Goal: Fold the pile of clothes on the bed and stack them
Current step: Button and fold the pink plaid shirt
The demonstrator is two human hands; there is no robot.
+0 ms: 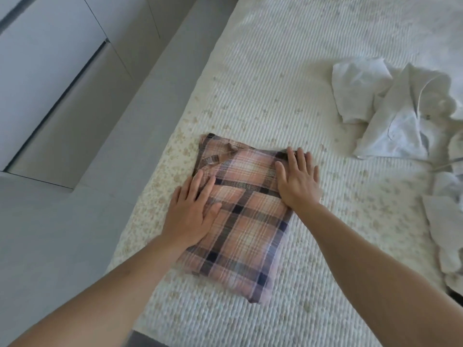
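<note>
Pressing flat on a folded plaid shirt [240, 216], both hands lie open with straight fingers and grip nothing. The left hand [191, 212] rests palm down on the shirt's left edge, its fingers pointing up and to the right across the cloth, while the right hand [298, 181] covers the shirt's far right corner, its fingers spread and its outer fingers reaching past the cloth onto the bed [288, 71]. Both bare forearms run in from the bottom of the view. The shirt — pink and cream checks crossed by dark navy bands — is folded into a neat oblong with its collar at the far left end, and it lies near the left side of the bed, tilted so that its near end points to the lower right. The bed wears a cream ribbed cover with a faint tan speckle. Well apart from the shirt, along the right side of the bed, lies a crumpled pile of white clothes [400, 113] — loose and unfolded. To the left of the bed is a pale grey floor [37, 234].
</note>
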